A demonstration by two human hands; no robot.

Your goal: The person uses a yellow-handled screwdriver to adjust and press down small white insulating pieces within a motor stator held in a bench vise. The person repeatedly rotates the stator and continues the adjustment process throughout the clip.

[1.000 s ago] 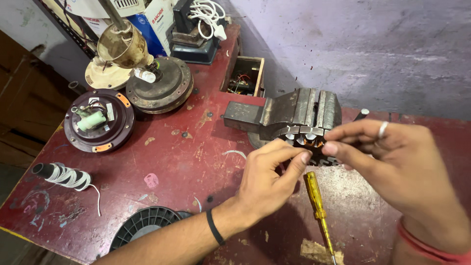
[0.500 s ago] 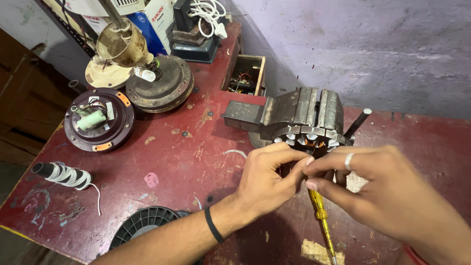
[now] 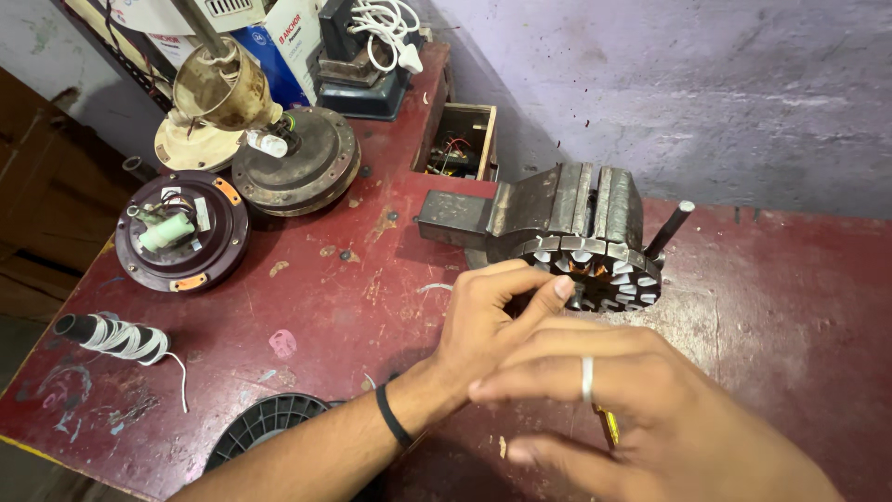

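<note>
On the red workbench (image 3: pixel 307 307), a motor stator (image 3: pixel 595 270) sits in the bench vise (image 3: pixel 557 209); the left hand (image 3: pixel 492 316) fingers touch its rim, seemingly unclenched, while the right hand (image 3: pixel 641 409) hovers spread.

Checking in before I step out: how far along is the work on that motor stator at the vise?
Done: stator sits at the bench vise, copper showing in some slots. In hand: left hand fingertips touch its rim; right hand hovers close by. Left: other fan motor housings lie open on the red bench.
</note>
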